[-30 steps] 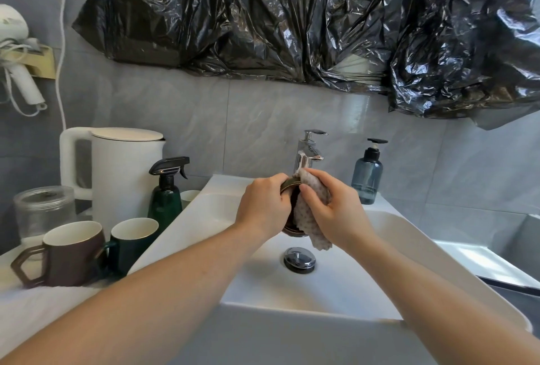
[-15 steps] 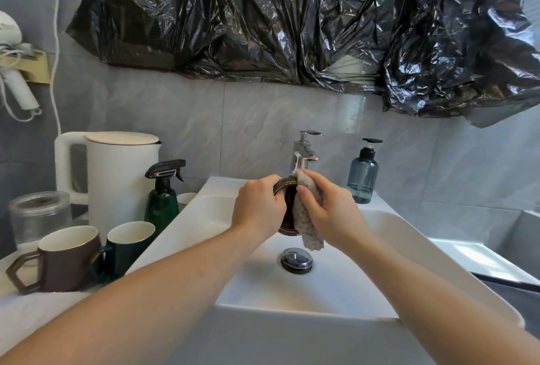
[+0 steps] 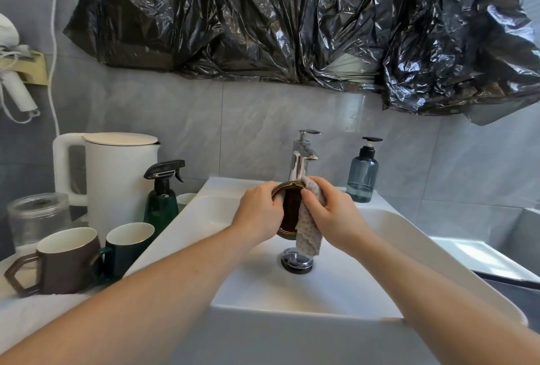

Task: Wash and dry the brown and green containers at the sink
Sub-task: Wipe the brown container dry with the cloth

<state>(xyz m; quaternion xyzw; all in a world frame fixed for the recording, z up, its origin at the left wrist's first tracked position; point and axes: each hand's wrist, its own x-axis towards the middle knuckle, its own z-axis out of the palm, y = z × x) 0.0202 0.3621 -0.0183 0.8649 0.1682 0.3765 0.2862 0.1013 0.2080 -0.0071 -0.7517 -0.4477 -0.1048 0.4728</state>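
Observation:
Over the white sink point(image 3: 388, 230), my left hand point(image 3: 258, 212) grips a small brown dish with a gold rim point(image 3: 290, 209), held on edge below the faucet point(image 3: 301, 160). My right hand point(image 3: 333, 212) holds a light dotted cloth point(image 3: 308, 233) pressed against the dish's face; the cloth's end hangs down above the drain plug point(image 3: 296, 259). No water is seen running. On the towel-covered counter at the left stand a brown mug point(image 3: 64, 262) with an angular handle and a green mug point(image 3: 125, 247).
Left of the sink stand a white kettle point(image 3: 117, 177), a dark green spray bottle point(image 3: 162, 198), a glass jar point(image 3: 35, 218) and a small white cup point(image 3: 185, 199). A blue soap pump bottle point(image 3: 362, 174) is at the back right. Black plastic sheeting point(image 3: 292, 20) hangs above.
The two hands stay over the sink with the dish and cloth; the right hand has shifted the cloth slightly on the dish. The camera has moved a little.

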